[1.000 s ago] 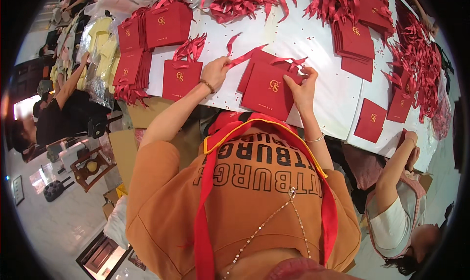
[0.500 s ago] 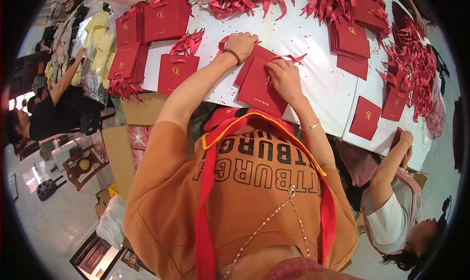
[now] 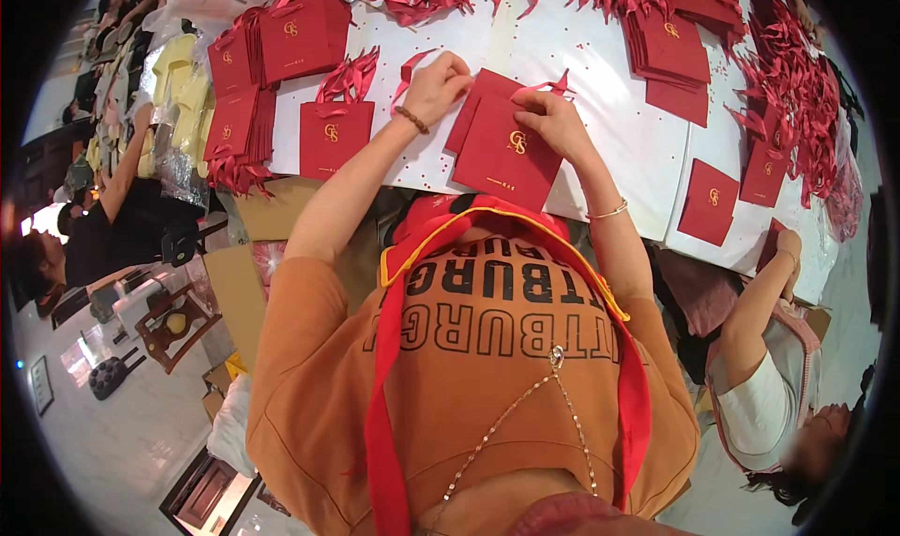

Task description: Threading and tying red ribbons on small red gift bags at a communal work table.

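A flat red paper gift bag (image 3: 506,164) with gold lettering lies on the white table in front of me. Partly beneath it, to the left, is another red bag (image 3: 466,124). My right hand (image 3: 555,124) is at the front bag's upper edge, thumb and fingers pinched on a red ribbon (image 3: 560,84) whose tail sticks out above them. My left hand (image 3: 439,91), a beaded bracelet on its wrist, is left of the bags with curled fingers; whatever they hold is hidden. Beside that hand another ribbon (image 3: 410,68) loops on the table.
At left stand a bag with ribbon handles (image 3: 335,142) and stacked bags (image 3: 246,114). More stacks (image 3: 667,44) and heaped ribbons (image 3: 797,96) lie at right, with a single bag (image 3: 710,201) nearer. Another person's arm (image 3: 764,278) reaches the table's right end.
My left hand has come away from the bags' upper edge, moving left and its fingers curling. My right hand stays at the front bag's upper edge. The view has shifted slightly.
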Demonstrator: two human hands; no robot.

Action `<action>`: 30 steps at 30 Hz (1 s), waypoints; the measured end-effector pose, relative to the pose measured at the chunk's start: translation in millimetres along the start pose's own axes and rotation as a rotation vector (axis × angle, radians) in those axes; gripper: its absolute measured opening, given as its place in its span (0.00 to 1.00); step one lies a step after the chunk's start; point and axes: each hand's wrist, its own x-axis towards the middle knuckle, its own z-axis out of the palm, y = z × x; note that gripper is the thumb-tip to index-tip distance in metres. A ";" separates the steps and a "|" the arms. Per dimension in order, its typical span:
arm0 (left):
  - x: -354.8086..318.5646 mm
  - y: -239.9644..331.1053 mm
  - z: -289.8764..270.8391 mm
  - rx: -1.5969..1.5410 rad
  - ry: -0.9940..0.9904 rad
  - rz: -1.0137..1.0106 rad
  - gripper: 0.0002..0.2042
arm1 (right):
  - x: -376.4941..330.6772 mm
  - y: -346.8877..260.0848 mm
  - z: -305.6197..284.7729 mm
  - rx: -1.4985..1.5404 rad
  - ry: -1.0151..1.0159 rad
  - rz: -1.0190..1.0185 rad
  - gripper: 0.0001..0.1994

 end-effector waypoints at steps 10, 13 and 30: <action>-34.4 26.0 33.4 0.130 -0.092 -0.041 0.08 | -2.6 -25.8 -1.4 -0.260 -0.116 0.119 0.23; -35.4 27.9 40.1 0.169 -0.003 0.086 0.07 | -4.5 -23.2 1.0 -0.310 -0.062 0.065 0.23; -32.7 29.0 51.1 0.522 0.024 0.323 0.04 | -13.9 -29.7 8.3 -0.402 0.012 0.026 0.18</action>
